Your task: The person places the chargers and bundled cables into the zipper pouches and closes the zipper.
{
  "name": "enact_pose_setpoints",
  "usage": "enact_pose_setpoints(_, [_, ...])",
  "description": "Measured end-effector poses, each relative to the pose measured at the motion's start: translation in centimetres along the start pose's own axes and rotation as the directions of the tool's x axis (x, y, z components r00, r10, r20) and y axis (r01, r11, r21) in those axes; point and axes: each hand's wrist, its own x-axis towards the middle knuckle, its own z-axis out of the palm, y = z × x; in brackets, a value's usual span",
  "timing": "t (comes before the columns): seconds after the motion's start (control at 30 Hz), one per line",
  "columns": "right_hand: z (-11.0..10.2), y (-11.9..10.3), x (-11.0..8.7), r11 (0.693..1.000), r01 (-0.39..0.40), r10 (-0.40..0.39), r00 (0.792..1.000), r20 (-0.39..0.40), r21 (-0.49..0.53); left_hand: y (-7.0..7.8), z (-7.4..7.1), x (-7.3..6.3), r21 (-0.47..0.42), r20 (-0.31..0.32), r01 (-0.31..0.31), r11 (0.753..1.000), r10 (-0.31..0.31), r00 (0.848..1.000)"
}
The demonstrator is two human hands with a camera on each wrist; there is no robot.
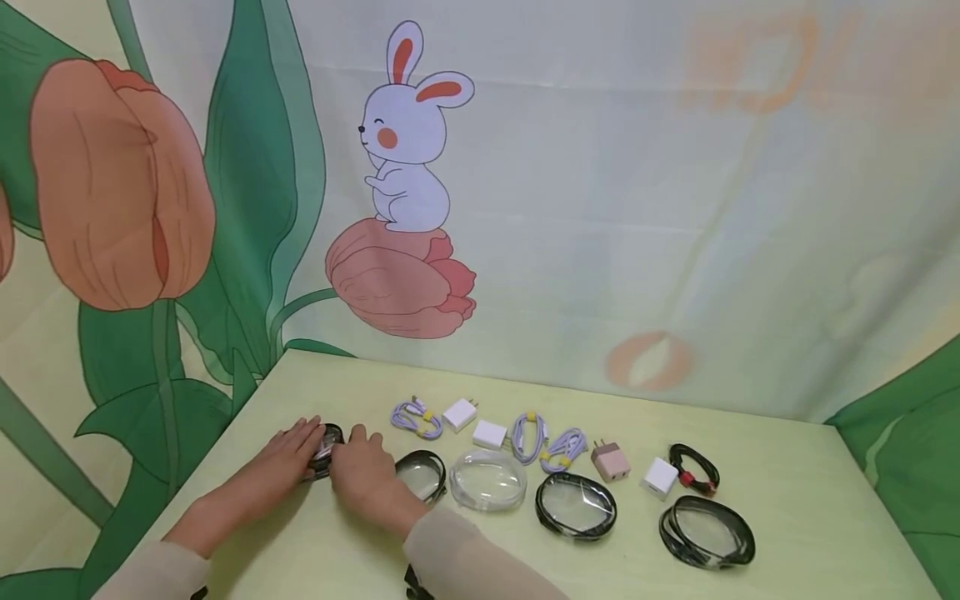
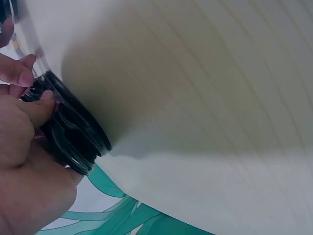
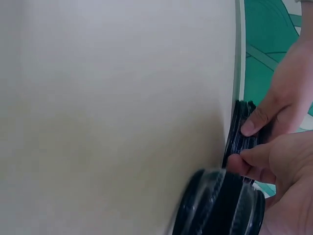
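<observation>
An oval clear case with black trim (image 1: 326,451) stands at the table's left end, between both hands. My left hand (image 1: 273,461) holds it, and in the left wrist view the thumb of the left hand (image 2: 34,161) presses on its black rim (image 2: 73,125). From the other side my right hand (image 1: 371,479) pinches the case's edge; the right wrist view shows the fingertips of the right hand (image 3: 283,166) against the trim (image 3: 238,129). What lies inside is mostly hidden. Close by the right hand stands another black-trimmed clear case (image 1: 422,473).
Further right are a clear white-trimmed case (image 1: 488,482) and black-trimmed cases (image 1: 576,506) (image 1: 707,533). Behind them lie coiled purple cables (image 1: 529,437), white charger plugs (image 1: 490,434), a pink charger plug (image 1: 611,462) and a black coiled cable (image 1: 694,468). A printed curtain (image 1: 570,208) hangs behind the table.
</observation>
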Motion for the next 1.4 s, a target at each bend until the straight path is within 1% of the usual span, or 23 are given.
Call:
enact_pose_setpoints(0.1, [0.3,-0.4,-0.4,0.999,-0.031,0.031,1.0,0.006,0.019,0.0,-0.1,0.0,-0.01,0.016,-0.005,1.0,0.005,1.0])
enact_pose_setpoints(0.27, [0.6,-1.2,-1.3,0.995,-0.075,0.075,0.997,-0.002,0.065,0.0,-0.1,-0.3,-0.058,0.033,-0.002,0.998,0.004,0.999])
enact_pose_setpoints(0.37, [0.5,-1.5,-1.7,0.992,-0.083,0.084,0.996,-0.004,0.097,0.0,-0.2,-0.3,-0.079,0.028,-0.016,0.997,0.018,0.999])
enact_pose_setpoints(0.43, [0.4,-1.7,-1.9,0.989,-0.089,0.089,0.996,0.008,0.116,0.0,-0.3,-0.2,-0.083,0.029,-0.03,0.996,0.033,0.999])
enact_pose_setpoints(0.5, [0.2,-1.8,-2.1,0.987,-0.097,0.094,0.995,0.034,0.124,-0.1,-0.5,-0.1,-0.085,0.04,-0.045,0.995,0.048,0.998])
enact_pose_setpoints(0.6, [-0.4,-2.2,-2.4,0.987,-0.121,0.112,0.99,0.083,0.11,-0.1,-0.8,-0.1,-0.099,0.08,-0.06,0.993,0.068,0.995])
enact_pose_setpoints(0.7, [-1.1,-2.7,-2.8,0.983,-0.162,0.148,0.979,0.143,0.088,-0.2,-1.2,-0.2,-0.135,0.117,-0.074,0.988,0.09,0.989])
enact_pose_setpoints(0.83, [-1.4,-2.9,-3.5,0.983,-0.182,0.171,0.963,0.208,0.037,0.0,-1.3,-0.3,-0.162,0.154,-0.097,0.982,0.123,0.98])
enact_pose_setpoints(0.97, [-1.1,-2.1,-4.0,0.988,-0.146,0.151,0.965,0.212,-0.039,0.7,-1.2,-0.6,-0.147,0.167,-0.105,0.984,0.129,0.977])
enact_pose_setpoints(1.07, [-0.8,-1.1,-4.0,0.99,-0.097,0.114,0.977,0.179,-0.1,1.3,-1.1,-0.8,-0.12,0.133,-0.115,0.986,0.13,0.983])
enact_pose_setpoints(1.13, [-0.8,-0.3,-3.6,0.991,-0.041,0.061,0.986,0.155,-0.126,1.5,-1.2,-0.8,-0.105,0.124,-0.111,0.988,0.124,0.985])
enact_pose_setpoints(1.17, [-0.8,0.2,-3.4,0.991,-0.001,0.02,0.989,0.144,-0.132,1.5,-1.3,-0.7,-0.1,0.118,-0.111,0.989,0.122,0.985])
enact_pose_setpoints(1.27, [-1.0,1.7,-2.3,0.985,0.112,-0.098,0.989,0.113,-0.131,1.1,-1.6,-0.1,-0.106,0.127,-0.095,0.99,0.108,0.986])
enact_pose_setpoints(1.33, [-1.0,2.6,-1.6,0.977,0.177,-0.165,0.981,0.105,-0.121,0.7,-1.8,0.3,-0.153,0.128,-0.073,0.986,0.093,0.987])
enact_pose_setpoints(1.37, [-1.0,3.0,-1.3,0.973,0.198,-0.186,0.977,0.1,-0.119,0.5,-1.8,0.5,-0.19,0.13,-0.052,0.98,0.078,0.988])
enact_pose_setpoints(1.4, [-1.1,3.3,-1.0,0.971,0.21,-0.199,0.975,0.098,-0.111,0.3,-1.9,0.7,-0.216,0.131,-0.045,0.975,0.074,0.989])
